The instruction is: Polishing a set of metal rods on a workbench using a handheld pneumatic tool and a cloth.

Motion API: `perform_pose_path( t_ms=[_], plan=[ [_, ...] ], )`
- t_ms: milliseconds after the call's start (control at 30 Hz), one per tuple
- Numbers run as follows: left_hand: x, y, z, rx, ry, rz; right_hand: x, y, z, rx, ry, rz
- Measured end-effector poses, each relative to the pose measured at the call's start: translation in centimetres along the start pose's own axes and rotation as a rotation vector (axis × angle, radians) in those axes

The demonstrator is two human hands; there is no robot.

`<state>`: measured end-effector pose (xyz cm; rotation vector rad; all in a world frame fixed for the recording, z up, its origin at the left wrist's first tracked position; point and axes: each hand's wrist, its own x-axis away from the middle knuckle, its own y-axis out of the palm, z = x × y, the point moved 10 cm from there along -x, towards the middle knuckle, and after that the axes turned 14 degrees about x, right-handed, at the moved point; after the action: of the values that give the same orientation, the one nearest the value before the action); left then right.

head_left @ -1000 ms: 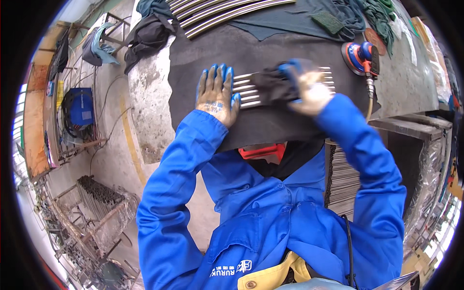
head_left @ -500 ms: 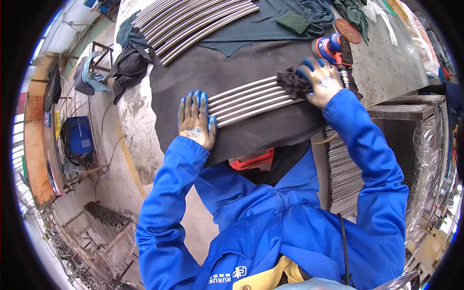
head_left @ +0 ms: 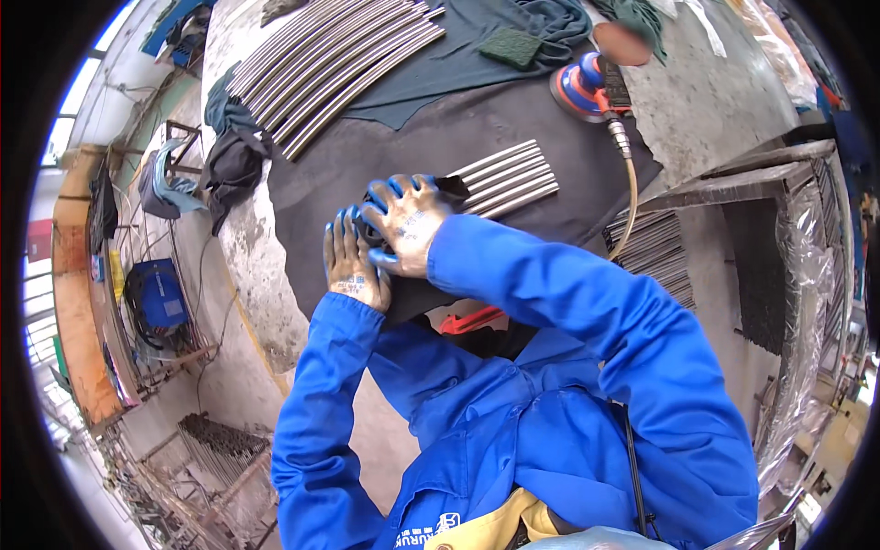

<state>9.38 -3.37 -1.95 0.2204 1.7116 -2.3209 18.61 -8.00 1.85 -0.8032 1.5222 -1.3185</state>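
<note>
Several shiny metal rods (head_left: 513,179) lie side by side on a black cloth cover (head_left: 312,183). At their left end my left hand (head_left: 353,266) rests with its fingers stretched out, in a grey and blue coated glove. Close beside it, my gloved right hand (head_left: 410,225) presses a crumpled black rag (head_left: 452,190) down on the rods. Both hands and the rag hide the left part of the rods; only the right ends show.
A blue and red sander (head_left: 579,87) with an air hose (head_left: 632,197) sits at the right. More metal rods (head_left: 339,55) lie on dark green cloth (head_left: 412,92) at the back. A green scouring pad (head_left: 511,49) and a reddish disc (head_left: 623,43) are near the sander.
My right hand has swept the black rag left along the rods, from their right end to beside my left hand. The view has shifted slightly. My left hand stays at the rods' left end.
</note>
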Motion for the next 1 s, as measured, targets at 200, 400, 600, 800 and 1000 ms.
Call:
perform_pose_path(
  t_ms=[200,400,600,800,1000],
  plan=[
    [-0.6,-0.5,0.9,0.018,-0.034,-0.027,5.7,-1.0,11.3,0.148,0.035,0.011],
    [-0.3,-0.9,0.7,0.042,-0.065,-0.018,8.0,-2.0,20.5,0.373,0.252,-0.345],
    [-0.1,-0.9,0.6,0.057,-0.073,-0.027,5.4,-13.0,22.8,0.367,0.406,0.039],
    [-0.2,-0.8,0.7,0.052,-0.067,-0.009,4.9,-18.0,21.2,0.308,0.249,0.346],
    [-0.1,-0.9,0.7,0.042,-0.062,-0.004,6.9,-5.3,16.6,0.454,0.169,-0.111]
  ],
)
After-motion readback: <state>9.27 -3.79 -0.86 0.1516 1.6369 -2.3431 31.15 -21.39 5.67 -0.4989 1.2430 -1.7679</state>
